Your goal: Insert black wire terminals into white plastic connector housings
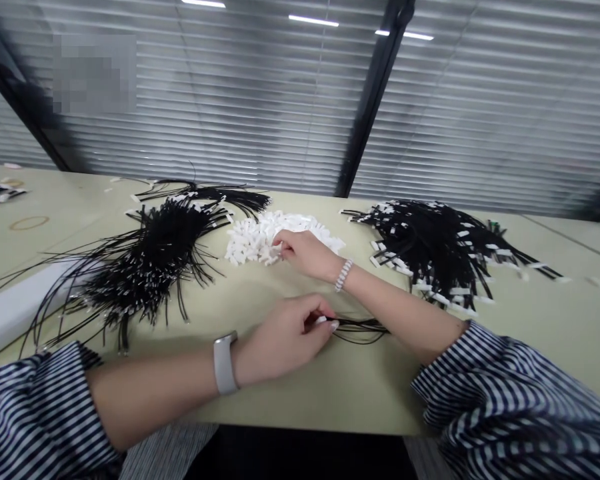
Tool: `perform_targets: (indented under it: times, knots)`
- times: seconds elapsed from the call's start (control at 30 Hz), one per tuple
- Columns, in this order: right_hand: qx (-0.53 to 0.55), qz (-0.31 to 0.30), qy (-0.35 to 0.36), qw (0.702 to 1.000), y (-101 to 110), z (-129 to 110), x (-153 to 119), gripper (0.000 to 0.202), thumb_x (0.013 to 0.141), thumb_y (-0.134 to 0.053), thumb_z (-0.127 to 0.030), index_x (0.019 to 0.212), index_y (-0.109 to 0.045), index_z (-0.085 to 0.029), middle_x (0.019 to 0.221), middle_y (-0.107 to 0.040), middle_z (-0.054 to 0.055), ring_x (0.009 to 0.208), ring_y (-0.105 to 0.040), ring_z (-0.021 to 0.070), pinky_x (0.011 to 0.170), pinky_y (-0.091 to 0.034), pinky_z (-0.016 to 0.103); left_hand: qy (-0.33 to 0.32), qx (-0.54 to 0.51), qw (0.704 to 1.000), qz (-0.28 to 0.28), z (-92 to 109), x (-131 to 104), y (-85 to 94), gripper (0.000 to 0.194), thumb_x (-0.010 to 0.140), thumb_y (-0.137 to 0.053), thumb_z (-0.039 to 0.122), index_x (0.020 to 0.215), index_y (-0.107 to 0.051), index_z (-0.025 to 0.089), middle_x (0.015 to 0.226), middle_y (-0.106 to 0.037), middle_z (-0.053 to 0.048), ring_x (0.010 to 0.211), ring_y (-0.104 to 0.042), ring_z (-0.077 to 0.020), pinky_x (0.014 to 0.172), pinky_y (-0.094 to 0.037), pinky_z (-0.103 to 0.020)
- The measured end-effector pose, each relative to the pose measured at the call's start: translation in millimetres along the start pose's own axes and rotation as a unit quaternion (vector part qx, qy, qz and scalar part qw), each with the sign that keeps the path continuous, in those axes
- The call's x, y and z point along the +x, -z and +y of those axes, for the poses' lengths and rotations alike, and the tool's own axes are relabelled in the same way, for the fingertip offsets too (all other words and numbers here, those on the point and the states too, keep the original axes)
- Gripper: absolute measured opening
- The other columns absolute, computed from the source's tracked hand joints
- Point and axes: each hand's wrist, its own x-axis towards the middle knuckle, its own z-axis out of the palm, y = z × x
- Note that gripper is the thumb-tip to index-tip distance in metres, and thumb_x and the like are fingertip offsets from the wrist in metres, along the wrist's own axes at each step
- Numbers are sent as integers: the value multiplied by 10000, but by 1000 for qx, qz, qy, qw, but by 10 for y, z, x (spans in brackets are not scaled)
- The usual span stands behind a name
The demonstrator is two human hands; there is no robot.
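My left hand point(293, 337) is closed around the end of a small bundle of black wires point(363, 327), low over the table in front of me. A bit of white shows between its thumb and fingers, and the wires trail off to the right under my right forearm. Farther forward, my right hand point(307, 253) reaches into a heap of small white plastic connector housings point(253, 240). Its thumb and index finger are pinched together at the heap's front edge, by a white housing. Whether that housing is gripped or only touched is hard to make out.
Left of the heap lies a big pile of black wires point(155, 260) with bare metal ends, partly over a long white box point(20, 307). Another wire pile point(430, 247) with white connectors lies right. Behind the pale table point(300, 400) stands a window with blinds point(230, 100).
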Motion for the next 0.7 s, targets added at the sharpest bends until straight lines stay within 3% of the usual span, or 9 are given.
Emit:
perform_targets:
  times: [0.13,0.3,0.5,0.7]
  knots:
    - [-8,13,-7,1000,-16,-9,-11,129,807,-476,-192,862,-571,-123,822,-573,20,788,-504,99,746,-385,251,2,3,1000,7,2,4,-3,144,816,-431,256,802,-543,166,628,-502,22,552,-400,-80,489,-296,-191]
    - [-16,1,-5,1000,-23,-44,27,166,805,-505,-263,867,-556,-118,847,-545,17,817,-498,106,772,-403,284,8,12,1000,2,10,8,-10,136,817,-435,264,790,-533,174,604,-488,33,536,-392,-75,481,-283,-193]
    - [-30,-34,-47,998,18,183,-16,297,777,-543,-354,962,-534,-122,883,-528,36,839,-490,126,774,-404,310,23,-1,1000,-2,5,6,-7,122,810,-458,279,841,-525,182,632,-486,40,559,-403,-75,507,-309,-196]
    - [26,-34,-48,998,68,241,-132,138,785,-523,-252,778,-557,-119,833,-552,36,790,-497,110,755,-393,281,36,-25,999,24,-61,30,-3,126,825,-452,288,832,-522,183,651,-491,39,569,-401,-70,515,-310,-195]
